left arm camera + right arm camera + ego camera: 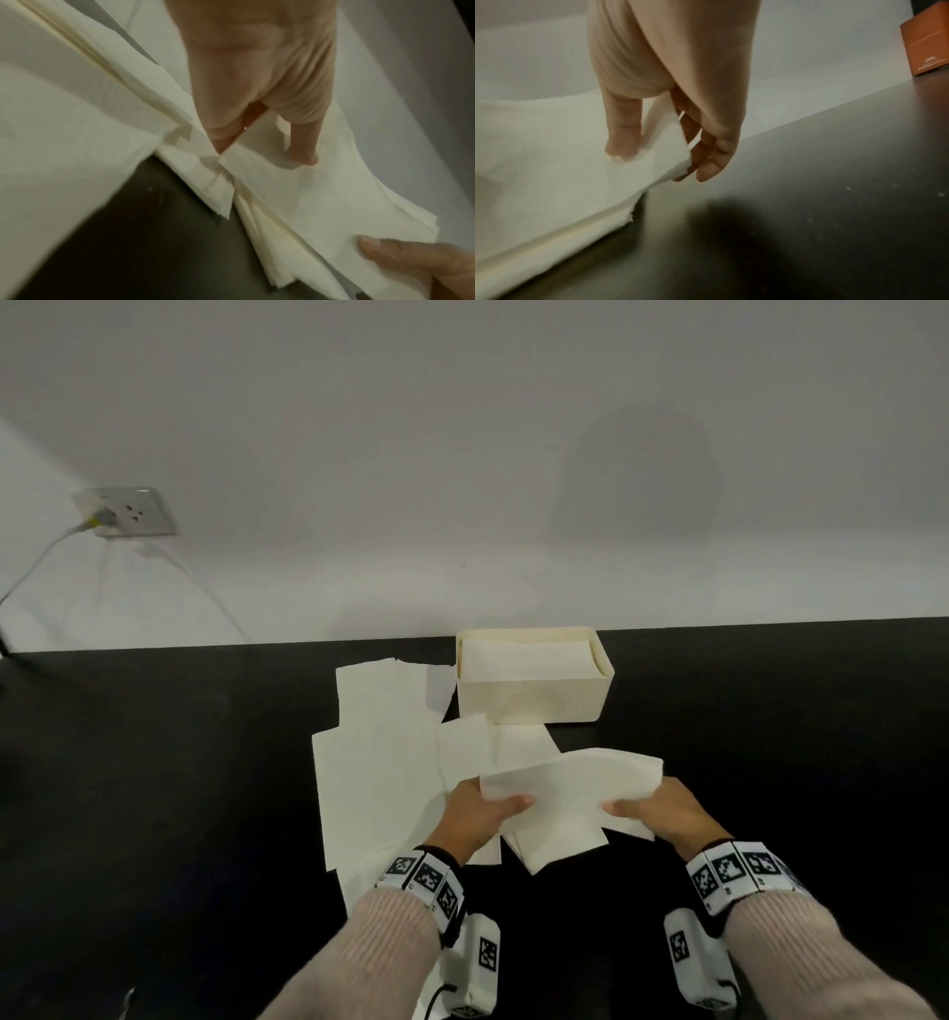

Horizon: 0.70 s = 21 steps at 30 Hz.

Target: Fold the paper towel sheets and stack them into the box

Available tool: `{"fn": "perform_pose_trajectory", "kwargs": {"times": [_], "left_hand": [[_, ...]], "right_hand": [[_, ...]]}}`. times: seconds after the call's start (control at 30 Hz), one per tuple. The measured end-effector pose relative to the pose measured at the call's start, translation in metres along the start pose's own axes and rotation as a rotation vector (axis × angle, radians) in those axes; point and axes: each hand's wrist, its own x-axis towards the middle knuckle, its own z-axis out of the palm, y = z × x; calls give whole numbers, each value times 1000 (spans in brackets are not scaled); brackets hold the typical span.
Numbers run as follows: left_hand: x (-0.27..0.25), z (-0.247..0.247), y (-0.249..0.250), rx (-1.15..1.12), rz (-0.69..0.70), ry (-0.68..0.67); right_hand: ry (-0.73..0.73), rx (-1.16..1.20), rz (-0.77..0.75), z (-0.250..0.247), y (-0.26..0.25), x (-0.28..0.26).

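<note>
Both ends of folded white paper towel sheet (570,788) pinched by left hand (475,819) and right hand (662,814), short of cream rectangular box (534,698).

we see a folded white paper towel (570,783) held up, bowed, above loose sheets (380,762) spread flat; behind them the cream box (534,695) holds a folded stack (529,660).

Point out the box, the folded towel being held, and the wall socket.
box (534,698), head view, on its front wall.
folded towel (570,783), head view, middle of its top face between the hands.
wall socket (136,510), head view, on its plate.
</note>
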Motion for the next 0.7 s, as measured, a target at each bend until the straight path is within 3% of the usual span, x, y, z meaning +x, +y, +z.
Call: {"fn": "perform_pose_trajectory", "kwargs": {"times": [0.33, 0.57, 0.7], "left_hand": [[21, -38, 54, 132, 114, -35], [70, -40, 126, 314, 283, 165], [100, -40, 146, 350, 297, 287]], "right_hand": [[72, 89, -236, 1, -32, -4], [230, -4, -406, -16, -101, 39], [252, -85, -478, -22, -135, 66]]}}
